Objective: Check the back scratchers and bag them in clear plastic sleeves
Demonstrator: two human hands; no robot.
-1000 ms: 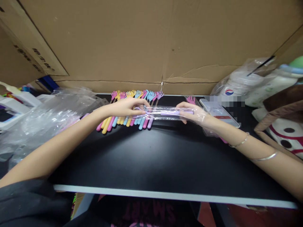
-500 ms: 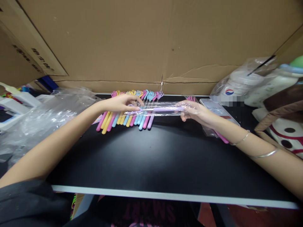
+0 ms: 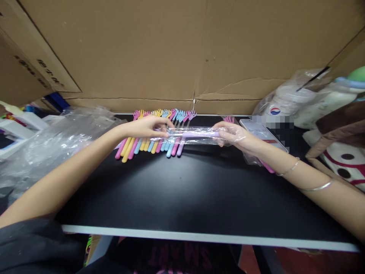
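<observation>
A purple back scratcher lies level inside a clear plastic sleeve, stretched between my hands above the table. My left hand pinches the head end with thumb and fingertips, covering most of the head. At the handle end, my right hand grips the sleeve and handle, its fingers partly seen through the film. Behind the left hand, a row of pink, yellow, blue and purple back scratchers lies with hand-shaped heads toward the cardboard. Under my right forearm is a bagged pink back scratcher.
Loose clear plastic bags pile up on the left beside a white stand. A phone, a bagged cup and a cloth bag stand on the right. Cardboard walls the back of the black table.
The sleeved back scratcher has dropped slightly and shifted a little left. My left fingertips now cover its purple head, which showed beside them before.
</observation>
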